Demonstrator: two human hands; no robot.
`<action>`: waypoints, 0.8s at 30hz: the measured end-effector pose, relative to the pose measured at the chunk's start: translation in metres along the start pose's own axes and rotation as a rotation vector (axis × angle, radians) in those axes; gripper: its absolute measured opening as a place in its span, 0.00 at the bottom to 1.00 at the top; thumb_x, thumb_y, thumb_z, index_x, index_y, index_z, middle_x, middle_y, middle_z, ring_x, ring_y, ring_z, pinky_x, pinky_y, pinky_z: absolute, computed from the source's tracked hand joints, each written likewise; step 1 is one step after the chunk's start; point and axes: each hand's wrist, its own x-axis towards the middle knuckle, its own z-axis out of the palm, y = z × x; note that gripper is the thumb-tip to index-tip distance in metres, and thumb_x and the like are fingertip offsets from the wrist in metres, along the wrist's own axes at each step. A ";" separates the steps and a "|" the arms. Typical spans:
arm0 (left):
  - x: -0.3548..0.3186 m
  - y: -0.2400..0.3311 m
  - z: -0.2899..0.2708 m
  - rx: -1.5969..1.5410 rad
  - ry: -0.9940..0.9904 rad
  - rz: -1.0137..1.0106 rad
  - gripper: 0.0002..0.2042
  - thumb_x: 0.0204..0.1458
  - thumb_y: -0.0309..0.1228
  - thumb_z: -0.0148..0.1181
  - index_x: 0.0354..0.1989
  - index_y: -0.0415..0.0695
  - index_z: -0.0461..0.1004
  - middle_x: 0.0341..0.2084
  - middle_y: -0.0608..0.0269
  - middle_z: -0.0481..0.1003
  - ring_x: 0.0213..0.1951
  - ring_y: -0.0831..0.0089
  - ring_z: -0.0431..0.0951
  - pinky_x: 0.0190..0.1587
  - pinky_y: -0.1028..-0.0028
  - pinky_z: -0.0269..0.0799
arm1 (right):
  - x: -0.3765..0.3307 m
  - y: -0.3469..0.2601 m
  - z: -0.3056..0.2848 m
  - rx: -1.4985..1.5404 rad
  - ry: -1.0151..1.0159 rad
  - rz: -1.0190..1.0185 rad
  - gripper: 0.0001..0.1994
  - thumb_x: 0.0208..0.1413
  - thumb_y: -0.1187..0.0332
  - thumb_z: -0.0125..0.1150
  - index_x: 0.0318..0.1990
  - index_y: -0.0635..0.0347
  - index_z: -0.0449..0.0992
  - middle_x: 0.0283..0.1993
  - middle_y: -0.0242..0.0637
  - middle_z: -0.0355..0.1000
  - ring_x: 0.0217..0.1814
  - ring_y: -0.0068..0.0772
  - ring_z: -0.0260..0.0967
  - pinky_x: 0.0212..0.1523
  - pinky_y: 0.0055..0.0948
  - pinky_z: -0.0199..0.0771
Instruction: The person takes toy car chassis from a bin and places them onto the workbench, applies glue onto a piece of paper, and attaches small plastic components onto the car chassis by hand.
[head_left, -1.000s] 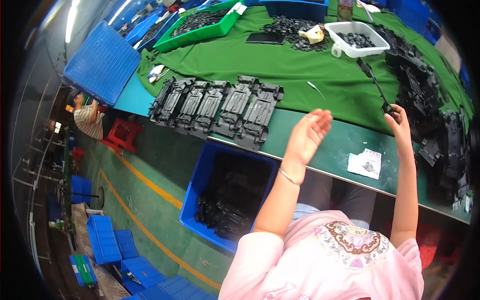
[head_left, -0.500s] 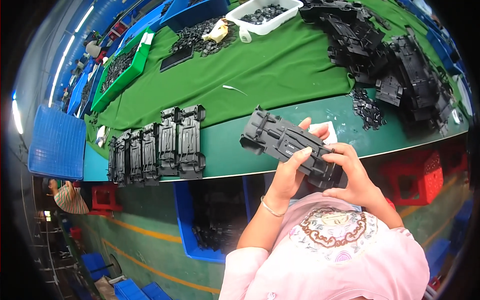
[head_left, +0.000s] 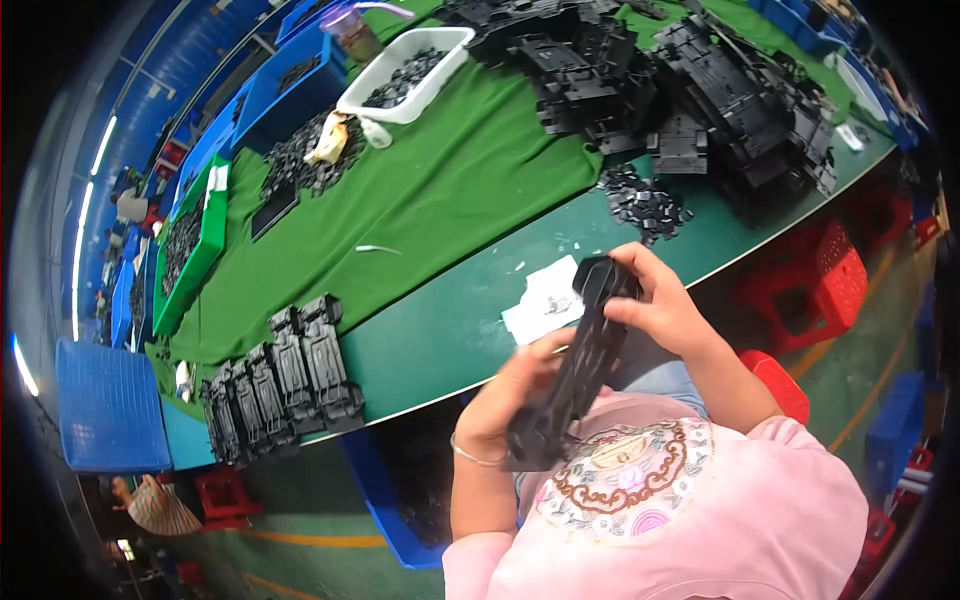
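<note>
A black plastic toy-car chassis (head_left: 592,360) is held on a steep slant in front of my chest, its far end up and to the right. My right hand (head_left: 655,300) grips that upper end, thumb pressed on the near side. Lower down, my left hand (head_left: 510,395), slightly blurred, is closed around the left edge. Just beyond the chassis, a white sheet of paper (head_left: 545,300) with small dark bits on it lies on the green tabletop (head_left: 430,345). Similar chassis (head_left: 290,375) stand in a row at the table's left.
More black chassis parts (head_left: 720,100) are heaped at the back right, beside a pile of small black pieces (head_left: 645,205). A white bin (head_left: 440,45) and a green bin (head_left: 210,240) hold black pieces. Under the table edge sits a blue crate (head_left: 385,510); red stools (head_left: 815,290) stand at right.
The chassis has been turned from lying face-up to a steep, edge-on slant. My right hand has moved to its upper end, my left hand down and left. The view has swung to the right.
</note>
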 end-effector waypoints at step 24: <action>0.003 -0.033 -0.008 0.257 0.387 0.435 0.24 0.44 0.24 0.47 0.51 0.34 0.52 0.48 0.58 0.57 0.48 0.72 0.60 0.51 0.74 0.52 | 0.013 0.021 -0.110 -1.029 0.535 -0.070 0.07 0.37 0.79 0.55 0.26 0.64 0.65 0.23 0.32 0.56 0.17 0.20 0.51 0.22 0.17 0.55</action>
